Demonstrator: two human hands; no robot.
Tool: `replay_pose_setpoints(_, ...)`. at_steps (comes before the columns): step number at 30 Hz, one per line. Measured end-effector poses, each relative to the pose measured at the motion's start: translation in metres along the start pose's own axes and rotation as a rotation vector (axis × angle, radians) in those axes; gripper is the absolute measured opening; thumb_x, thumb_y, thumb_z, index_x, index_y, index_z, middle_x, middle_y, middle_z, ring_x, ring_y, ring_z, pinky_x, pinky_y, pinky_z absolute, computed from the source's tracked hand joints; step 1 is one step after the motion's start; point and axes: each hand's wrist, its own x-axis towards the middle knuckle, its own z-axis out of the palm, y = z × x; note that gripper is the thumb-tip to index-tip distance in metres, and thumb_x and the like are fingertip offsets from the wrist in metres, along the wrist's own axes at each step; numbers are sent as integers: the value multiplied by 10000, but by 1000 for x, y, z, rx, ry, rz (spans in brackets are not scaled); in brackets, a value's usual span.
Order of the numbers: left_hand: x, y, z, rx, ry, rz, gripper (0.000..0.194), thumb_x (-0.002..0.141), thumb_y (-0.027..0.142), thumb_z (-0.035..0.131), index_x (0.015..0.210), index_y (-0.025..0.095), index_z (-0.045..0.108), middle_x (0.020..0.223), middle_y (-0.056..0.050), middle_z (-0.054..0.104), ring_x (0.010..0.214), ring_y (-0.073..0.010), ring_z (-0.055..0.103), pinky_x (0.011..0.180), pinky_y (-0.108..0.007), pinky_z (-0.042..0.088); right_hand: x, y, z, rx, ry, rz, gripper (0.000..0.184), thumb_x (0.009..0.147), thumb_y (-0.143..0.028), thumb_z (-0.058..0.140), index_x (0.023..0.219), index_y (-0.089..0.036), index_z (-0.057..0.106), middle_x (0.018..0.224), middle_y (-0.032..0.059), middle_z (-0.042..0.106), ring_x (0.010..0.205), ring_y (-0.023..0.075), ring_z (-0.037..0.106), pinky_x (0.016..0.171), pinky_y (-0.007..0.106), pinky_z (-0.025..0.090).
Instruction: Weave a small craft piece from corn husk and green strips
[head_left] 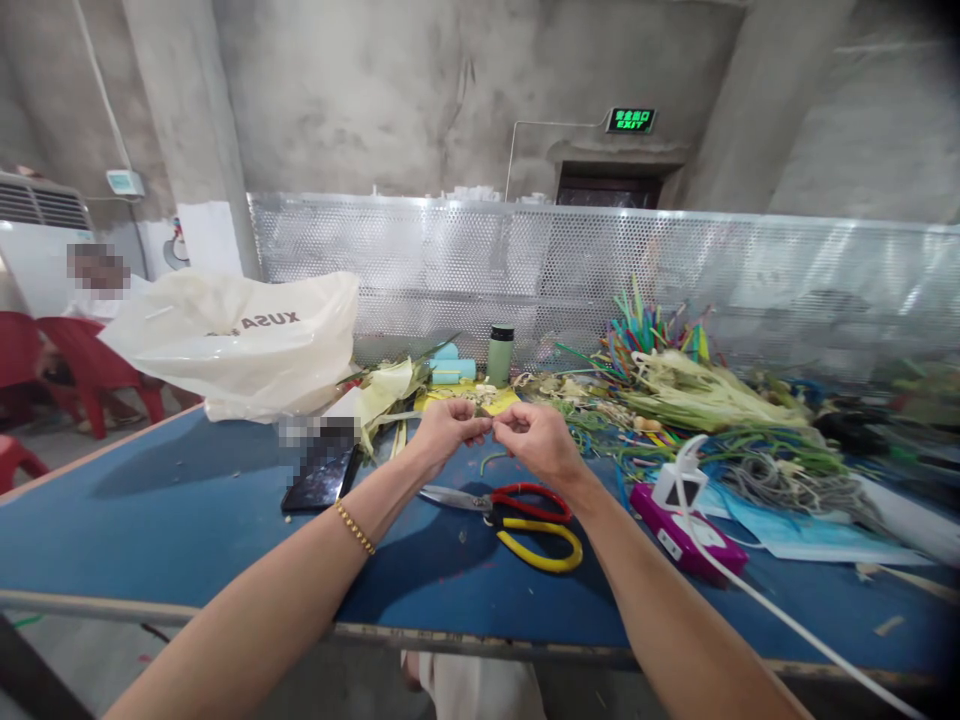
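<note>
My left hand point(451, 428) and my right hand point(538, 437) meet above the middle of the blue table, thumbs and fingertips pinched close together. Something small and greenish seems to be between the fingertips, too small to make out. Below them lies a pair of scissors point(517, 515) with one red and one yellow handle, blades pointing left. Just behind the hands is a yellow sheet point(499, 402) under scraps. Pale green dried leaf-like strips point(386, 392) lie behind my left wrist. A dark phone point(321, 480), partly blurred out, rests left of my left forearm.
A large white plastic bag point(255, 350) stands at the back left. A green bottle point(500, 355) stands behind the hands. At right are a purple power strip point(686, 535) with a white cable, grey cord point(795, 485), and heaped leaf strips point(712, 395). A person sits far left near red chairs point(94, 365).
</note>
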Motion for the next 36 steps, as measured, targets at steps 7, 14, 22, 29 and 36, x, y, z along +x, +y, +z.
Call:
replay_pose_setpoints(7,0,-1,1,43,12,1,263,661,245,696,532,153,487,475,11,550,469,-83,501,502,-219,380,-1,-3,1,-74,43,-46,140,735,-233,561,610,-180,599,549,-2,595,490,112,491,527,229,376)
replay_pose_setpoints(14,0,-1,1,120,14,30,223,651,197,644,514,161,471,456,33,502,454,-74,467,476,-210,346,-2,0,5,-170,26,-140,126,740,-192,549,617,-187,577,582,-5,581,525,112,461,541,232,334)
replay_pose_setpoints(22,0,0,0,138,-34,-19,105,636,156,603,551,135,545,479,25,526,462,-72,469,492,-208,357,-1,0,1,-171,104,-180,99,726,-159,559,640,-177,606,590,-15,578,536,105,460,547,223,329)
replay_pose_setpoints(29,0,1,-2,112,-57,-15,150,674,225,652,591,120,584,515,1,566,481,-83,496,509,-217,376,1,3,1,-91,35,-128,151,793,-238,580,744,-173,707,607,-2,648,523,112,513,550,226,368)
replay_pose_setpoints(36,-1,-3,1,197,-10,-43,129,666,195,622,571,125,567,491,13,545,457,-79,478,475,-210,338,-1,6,6,-225,19,-143,88,755,-169,567,744,-178,654,668,14,664,580,127,547,579,229,384)
